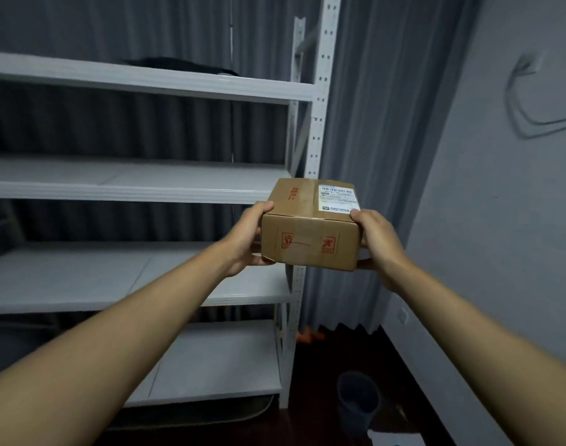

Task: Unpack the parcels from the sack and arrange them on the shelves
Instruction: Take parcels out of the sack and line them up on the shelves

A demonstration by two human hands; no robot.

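Before a grey curtain [372, 107] stands a white metal shelving unit [318, 101] whose boards look bare, and we hold a taped cardboard parcel [310, 225] in the air just before its right post. Our left hand [248, 238] and right hand [376, 235] grasp its two ends. We judge this the placing step: next the parcel must go leftward onto the middle shelf [130, 180].

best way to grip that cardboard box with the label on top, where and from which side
Take the cardboard box by its two short ends, one hand from each side, as the left hand and right hand do now: thumbs over the top edge, fingers curled under the base. It looks too wide for one hand, and its flat, parallel ends suit a squeeze. That spares the shipping label.
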